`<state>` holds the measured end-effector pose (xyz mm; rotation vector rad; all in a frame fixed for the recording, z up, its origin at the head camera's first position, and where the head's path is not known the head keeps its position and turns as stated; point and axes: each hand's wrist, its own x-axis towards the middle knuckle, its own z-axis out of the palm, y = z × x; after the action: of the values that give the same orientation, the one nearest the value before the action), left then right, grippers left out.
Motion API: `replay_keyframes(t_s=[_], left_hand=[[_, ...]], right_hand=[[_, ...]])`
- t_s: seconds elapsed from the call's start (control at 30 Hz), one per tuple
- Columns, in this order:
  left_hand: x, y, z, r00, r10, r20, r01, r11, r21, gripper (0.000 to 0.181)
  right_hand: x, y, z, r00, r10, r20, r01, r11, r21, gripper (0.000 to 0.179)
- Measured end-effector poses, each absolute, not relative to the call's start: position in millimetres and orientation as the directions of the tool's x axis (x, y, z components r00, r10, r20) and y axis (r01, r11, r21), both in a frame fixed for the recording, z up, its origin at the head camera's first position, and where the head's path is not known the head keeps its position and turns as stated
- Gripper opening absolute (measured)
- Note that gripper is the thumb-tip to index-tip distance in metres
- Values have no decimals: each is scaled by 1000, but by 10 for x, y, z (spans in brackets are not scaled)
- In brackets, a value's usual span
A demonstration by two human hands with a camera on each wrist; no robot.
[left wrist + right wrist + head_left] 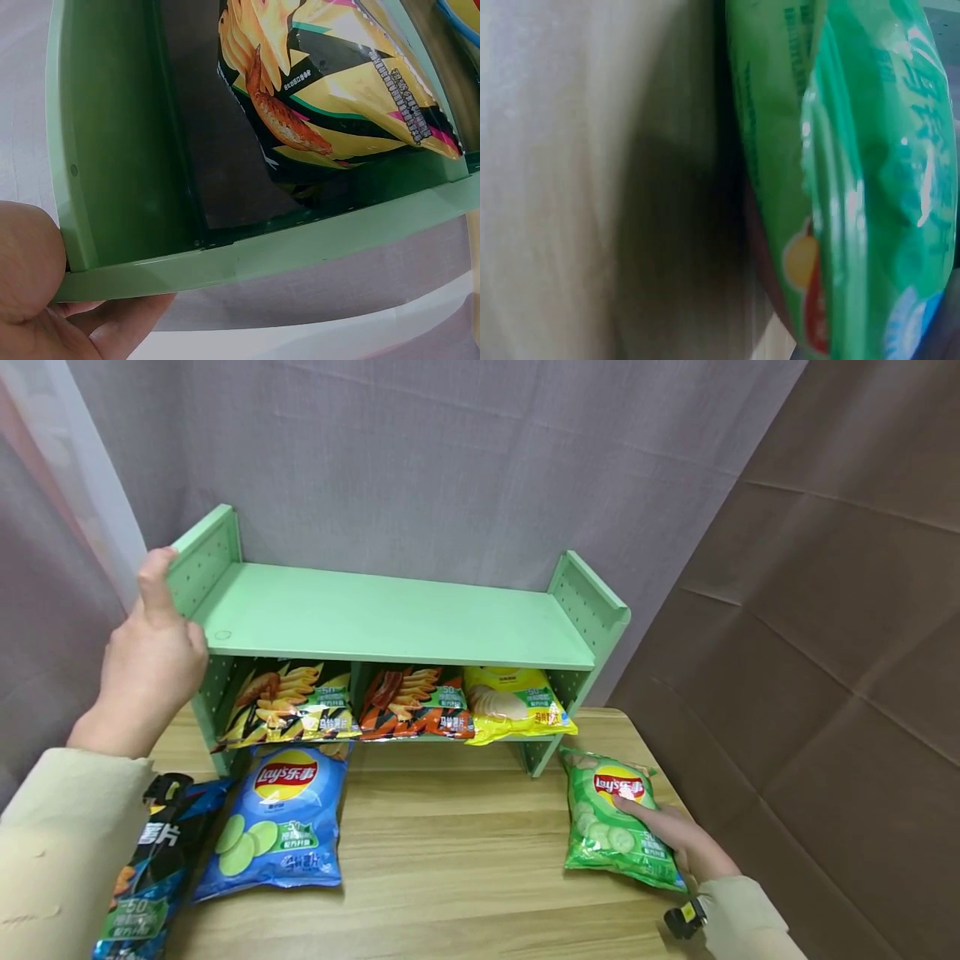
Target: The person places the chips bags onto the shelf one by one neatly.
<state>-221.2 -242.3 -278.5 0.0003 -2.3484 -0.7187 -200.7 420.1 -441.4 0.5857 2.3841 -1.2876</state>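
The left hand (153, 660) grips the left end of the shelf (397, 610); the right hand (678, 835) clasps a green bag (588, 806), thumb on top, over the counter (442, 843). Looks half stocked: gold bag (292, 702), red bag (420, 710), yellow bag (517, 706) in; green, blue bag (292, 810), black bag (153, 885) out.

Green bag (600, 837) glossy, crinkled plastic; shelf (397, 614) smooth, satiny; tabletop (442, 843) wood-grained; grey curtain (420, 468) matt cloth
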Motion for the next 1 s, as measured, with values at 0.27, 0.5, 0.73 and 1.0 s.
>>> replay_keyframes(t_s=[0.27, 0.5, 0.73, 1.0], left_hand=[[-2211, -2424, -2793, -776, -182, 604, 187, 848, 495, 70], [-2214, -2431, -2789, -782, -188, 594, 181, 844, 505, 70], [-2211, -2438, -2790, -784, -187, 592, 183, 842, 508, 70], [-2212, -2430, -2790, -775, -188, 604, 186, 845, 501, 70]], right_hand=[[-1858, 4236, -4358, -858, 202, -472, 510, 444, -737, 94], [-1762, 4200, -4241, -892, 197, -406, 451, 450, -771, 92], [-1718, 4165, -4177, -931, 221, -289, 363, 525, -769, 103], [-1620, 4050, -3958, -943, 327, -61, 214, 457, -863, 87]])
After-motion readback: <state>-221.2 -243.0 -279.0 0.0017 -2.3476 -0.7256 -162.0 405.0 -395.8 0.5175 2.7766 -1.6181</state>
